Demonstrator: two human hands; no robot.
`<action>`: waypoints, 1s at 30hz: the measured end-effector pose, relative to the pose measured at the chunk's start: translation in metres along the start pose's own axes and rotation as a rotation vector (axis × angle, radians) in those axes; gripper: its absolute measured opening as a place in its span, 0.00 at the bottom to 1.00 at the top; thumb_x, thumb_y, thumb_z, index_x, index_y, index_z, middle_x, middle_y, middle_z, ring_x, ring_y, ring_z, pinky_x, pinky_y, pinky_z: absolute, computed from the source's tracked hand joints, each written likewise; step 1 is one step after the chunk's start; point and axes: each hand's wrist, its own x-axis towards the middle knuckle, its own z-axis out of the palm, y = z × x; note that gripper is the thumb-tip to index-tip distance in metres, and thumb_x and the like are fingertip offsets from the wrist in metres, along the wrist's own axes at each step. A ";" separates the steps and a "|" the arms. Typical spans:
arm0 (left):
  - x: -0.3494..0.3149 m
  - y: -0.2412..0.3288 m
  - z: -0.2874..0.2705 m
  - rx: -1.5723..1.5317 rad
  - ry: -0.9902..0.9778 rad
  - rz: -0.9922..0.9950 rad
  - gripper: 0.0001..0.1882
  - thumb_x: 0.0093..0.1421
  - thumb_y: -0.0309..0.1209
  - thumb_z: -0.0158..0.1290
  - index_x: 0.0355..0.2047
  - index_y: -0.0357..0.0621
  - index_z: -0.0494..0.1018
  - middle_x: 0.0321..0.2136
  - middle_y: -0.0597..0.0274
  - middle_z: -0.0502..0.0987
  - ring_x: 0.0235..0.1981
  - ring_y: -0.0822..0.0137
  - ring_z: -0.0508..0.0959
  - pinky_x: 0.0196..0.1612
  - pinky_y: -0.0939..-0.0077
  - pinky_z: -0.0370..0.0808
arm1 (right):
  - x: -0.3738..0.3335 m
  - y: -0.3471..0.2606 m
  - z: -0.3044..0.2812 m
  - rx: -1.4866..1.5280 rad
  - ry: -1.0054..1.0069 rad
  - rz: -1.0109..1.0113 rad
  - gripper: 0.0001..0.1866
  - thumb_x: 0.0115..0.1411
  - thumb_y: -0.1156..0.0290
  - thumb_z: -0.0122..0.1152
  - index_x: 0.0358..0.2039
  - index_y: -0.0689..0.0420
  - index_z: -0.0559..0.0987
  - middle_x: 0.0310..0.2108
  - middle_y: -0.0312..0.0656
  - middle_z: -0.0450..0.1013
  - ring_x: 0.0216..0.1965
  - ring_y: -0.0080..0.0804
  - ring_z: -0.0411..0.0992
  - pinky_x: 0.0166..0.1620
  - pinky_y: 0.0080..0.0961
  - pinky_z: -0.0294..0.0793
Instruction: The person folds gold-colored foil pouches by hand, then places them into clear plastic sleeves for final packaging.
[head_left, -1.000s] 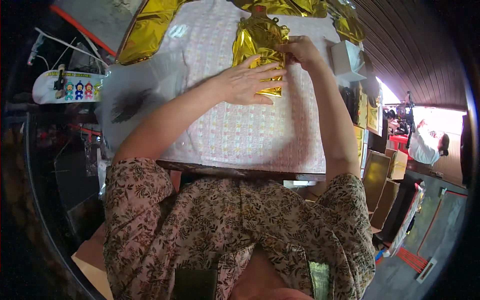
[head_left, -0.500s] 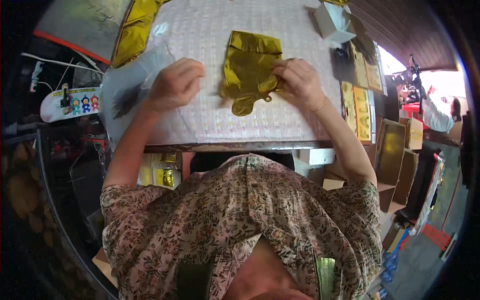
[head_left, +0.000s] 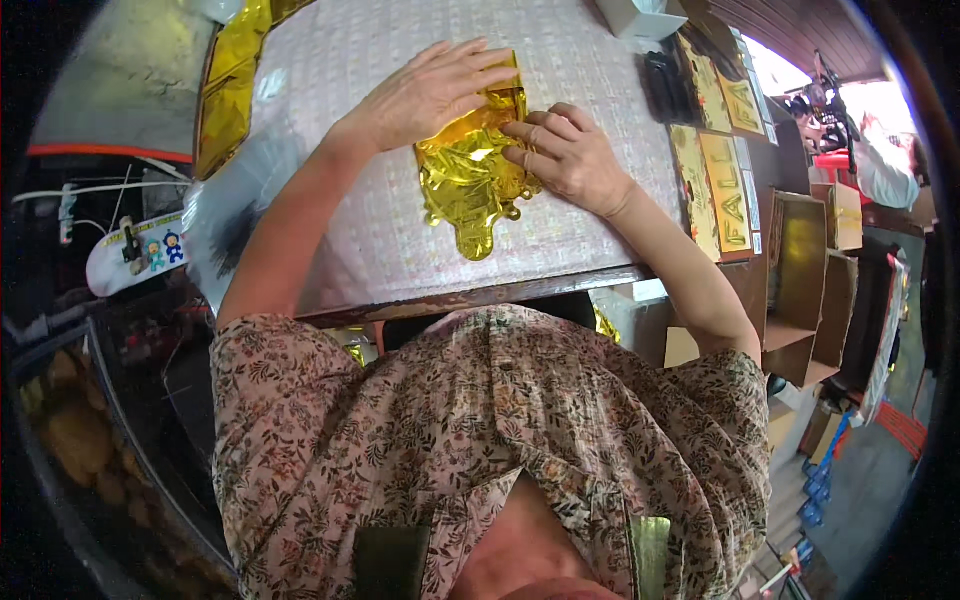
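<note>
Gold foil (head_left: 465,185), partly under left hand (head_left: 425,98), right hand (head_left: 575,162)

From my remote station, I am observing a shiny gold foil piece (head_left: 465,182): it is lying creased on the pale table cover (head_left: 380,225), its rounded tab (head_left: 475,240) pointing nearward.

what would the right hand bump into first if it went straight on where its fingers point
The right hand points left and away over the gold foil piece, so beyond that the left hand probably comes first, though their relative heights are hard to judge.
</note>
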 end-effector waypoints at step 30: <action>0.001 -0.016 0.028 -0.155 -0.037 0.002 0.33 0.70 0.36 0.53 0.73 0.46 0.57 0.73 0.54 0.59 0.73 0.55 0.60 0.75 0.53 0.53 | 0.006 0.025 0.008 -0.135 -0.068 0.550 0.26 0.64 0.70 0.55 0.63 0.39 0.77 0.70 0.40 0.64 0.71 0.49 0.59 0.70 0.57 0.51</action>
